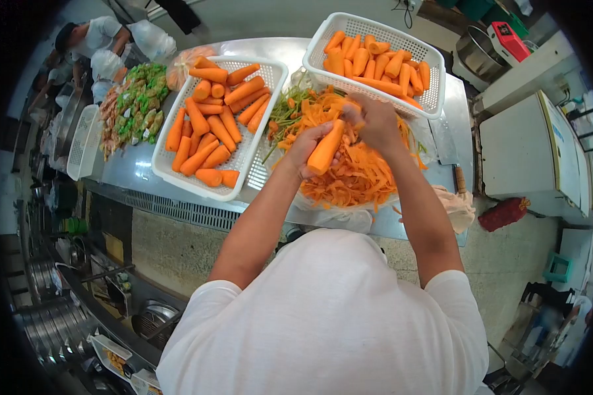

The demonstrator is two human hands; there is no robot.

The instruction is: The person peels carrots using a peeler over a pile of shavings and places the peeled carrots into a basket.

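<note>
My left hand is wrapped round a peeled carrot, tilted with its thick end toward me. Close beyond it, my right hand is curled at the carrot's far end; motion blurs its fingers, and whatever they grip cannot be made out. Beneath both hands lies a heap of orange carrot peelings, with green stems at its left side. To the left, a white perforated basket holds several carrots. Another white basket, beyond my right hand, holds several shorter carrots.
A metal table carries everything. At its right lie a wooden-handled cleaver and a pale cloth. Green-and-tan food pieces are piled at the left. A person in white works at the far left.
</note>
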